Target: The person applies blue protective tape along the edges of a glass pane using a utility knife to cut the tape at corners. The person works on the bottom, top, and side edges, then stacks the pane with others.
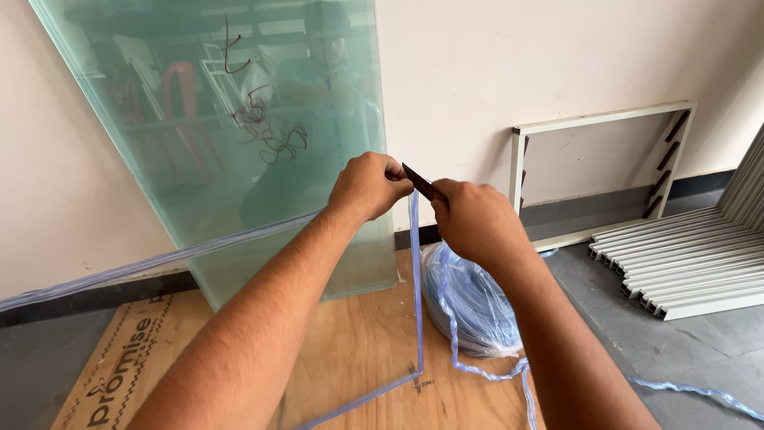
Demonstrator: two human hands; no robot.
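A grey floor (684, 350) and cream wall (557, 56) surround the leaning glass pane (215, 135), which stands on a plywood sheet (358, 350). At the pane's edge, the left hand (368, 185) pinches a clear blue strip (415, 271); the right hand (473, 219) grips a dark blade (420, 183). Beside the pane lies a plastic-wrapped coil (469, 306)

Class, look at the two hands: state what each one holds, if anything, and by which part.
The left hand pinches the clear blue strip at its top end. The right hand grips a dark blade by its rear end, hidden in the fist.
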